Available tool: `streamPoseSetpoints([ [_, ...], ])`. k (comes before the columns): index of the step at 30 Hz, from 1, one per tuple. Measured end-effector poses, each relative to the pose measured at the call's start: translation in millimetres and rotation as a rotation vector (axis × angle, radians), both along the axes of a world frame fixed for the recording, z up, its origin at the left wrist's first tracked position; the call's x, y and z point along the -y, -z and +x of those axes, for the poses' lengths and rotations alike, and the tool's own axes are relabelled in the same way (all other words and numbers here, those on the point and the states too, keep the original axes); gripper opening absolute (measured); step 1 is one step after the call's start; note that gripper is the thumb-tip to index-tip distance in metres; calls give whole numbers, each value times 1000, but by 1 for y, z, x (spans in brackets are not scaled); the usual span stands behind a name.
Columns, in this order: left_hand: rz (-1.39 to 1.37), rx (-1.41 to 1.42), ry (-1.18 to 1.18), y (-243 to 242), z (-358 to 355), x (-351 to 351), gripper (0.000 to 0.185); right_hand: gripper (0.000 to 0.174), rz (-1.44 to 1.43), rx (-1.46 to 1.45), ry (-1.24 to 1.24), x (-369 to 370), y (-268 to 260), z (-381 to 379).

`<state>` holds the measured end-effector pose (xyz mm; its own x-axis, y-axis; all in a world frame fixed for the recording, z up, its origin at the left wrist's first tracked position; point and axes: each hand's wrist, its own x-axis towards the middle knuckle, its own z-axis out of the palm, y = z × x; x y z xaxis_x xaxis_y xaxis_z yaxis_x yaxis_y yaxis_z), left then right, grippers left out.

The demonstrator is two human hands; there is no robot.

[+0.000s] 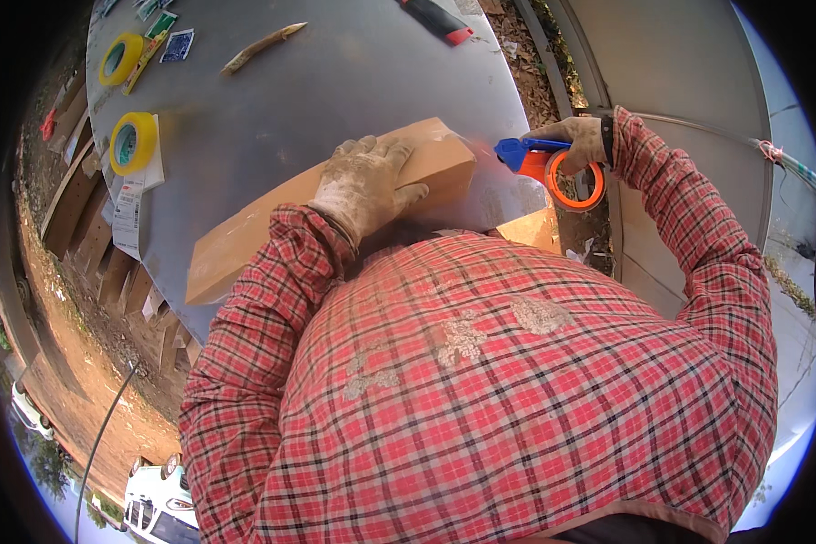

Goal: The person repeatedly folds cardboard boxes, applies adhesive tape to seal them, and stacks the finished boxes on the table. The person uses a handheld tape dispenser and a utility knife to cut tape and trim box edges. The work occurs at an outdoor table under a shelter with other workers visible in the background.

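Note:
A long cardboard box [442, 163] lies slantwise on the grey metal tabletop [353, 75], close against my body. My left hand [367, 180], in a dirty white work glove, rests flat on its upper face, with the thumb near the front edge. Just past the box's right end, my right hand [574, 143], also gloved, grips an orange and blue packing tape dispenser [540, 163]. The dispenser's blue end points towards the box. Whether a strip of tape runs between them is too blurred to tell.
Two yellow tape rolls [133, 143] lie at the left, one on a labelled white packet [128, 211]. Farther back are a pointed stick [262, 49], small sachets [177, 45] and a black and red tool [438, 22]. A metal panel [687, 61] stands at the right.

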<state>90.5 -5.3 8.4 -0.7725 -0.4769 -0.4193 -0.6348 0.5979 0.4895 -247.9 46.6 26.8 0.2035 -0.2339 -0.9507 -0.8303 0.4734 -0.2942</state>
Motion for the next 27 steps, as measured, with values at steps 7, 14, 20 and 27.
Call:
streamPoseSetpoints([
  [7, 22, -314, -35, 8, -77, 11, 60, 73, -724, -294, 1191, -108, 24, 116],
  [14, 85, -367, -200, 22, -72, 9, 52, 79, -217, 28, 831, -97, 6, 230],
  [20, 117, -472, -270, 11, -58, 19, 47, 74, 147, 26, -163, 0, -6, 215],
  [27, -333, -396, -420, -66, 89, 20, 54, 66, -479, 340, 335, 113, -24, 118],
])
